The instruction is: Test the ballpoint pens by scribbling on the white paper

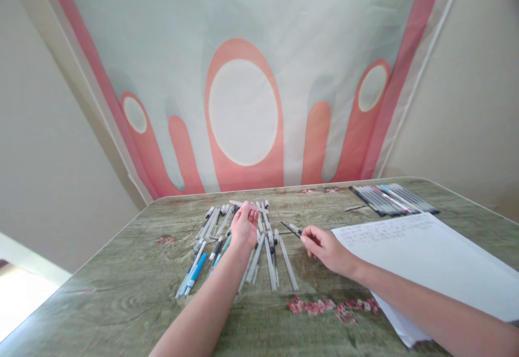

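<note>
My left hand is closed on a clear pen barrel, held above the pen parts at the middle of the table. To its right, my right hand pinches a thin dark refill whose tip points up and left. Around and below my left hand lie several clear barrels, loose caps and dark pieces. A blue pen lies left of my left forearm, beside a white and light-blue one. Part of the pile is hidden under my left hand and forearm.
White paper sheets with writing lie on the right, partly under my right forearm. Behind them, a row of pens lies side by side near the back edge. The wooden-patterned table meets a pink and grey backdrop.
</note>
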`<control>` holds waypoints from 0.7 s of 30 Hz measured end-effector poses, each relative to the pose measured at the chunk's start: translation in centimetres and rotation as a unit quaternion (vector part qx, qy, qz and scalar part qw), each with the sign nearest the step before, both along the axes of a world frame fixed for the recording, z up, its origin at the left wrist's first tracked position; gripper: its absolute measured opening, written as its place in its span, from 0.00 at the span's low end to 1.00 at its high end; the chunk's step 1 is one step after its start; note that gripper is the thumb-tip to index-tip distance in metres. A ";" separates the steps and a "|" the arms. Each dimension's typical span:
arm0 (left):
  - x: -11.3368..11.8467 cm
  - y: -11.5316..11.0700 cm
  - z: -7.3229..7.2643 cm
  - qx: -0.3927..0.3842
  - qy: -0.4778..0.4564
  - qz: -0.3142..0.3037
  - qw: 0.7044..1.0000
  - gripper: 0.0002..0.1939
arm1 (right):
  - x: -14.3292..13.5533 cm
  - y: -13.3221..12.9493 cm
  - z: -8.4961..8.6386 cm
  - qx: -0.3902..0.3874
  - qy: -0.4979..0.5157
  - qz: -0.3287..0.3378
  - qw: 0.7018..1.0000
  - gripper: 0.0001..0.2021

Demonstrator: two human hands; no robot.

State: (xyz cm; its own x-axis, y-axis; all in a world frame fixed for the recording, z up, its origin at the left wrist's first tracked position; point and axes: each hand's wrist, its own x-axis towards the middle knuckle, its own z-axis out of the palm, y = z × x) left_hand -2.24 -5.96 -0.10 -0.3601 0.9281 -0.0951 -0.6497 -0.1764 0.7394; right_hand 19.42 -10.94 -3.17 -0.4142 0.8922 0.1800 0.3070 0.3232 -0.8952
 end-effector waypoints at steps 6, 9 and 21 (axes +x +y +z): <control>0.6 -0.1 -1.0 -0.009 -0.031 -0.014 0.999 0.04 | 0.2 0.6 -0.3 0.014 0.000 -0.028 1.000 0.12; 1.0 -0.2 -1.0 -0.003 -0.044 -0.017 0.999 0.03 | 0.3 0.8 -0.5 0.021 -0.009 -0.031 0.999 0.12; 2.0 -1.1 -0.9 0.008 -0.017 -0.069 0.997 0.03 | 0.3 0.8 -0.4 0.026 -0.010 -0.043 0.999 0.10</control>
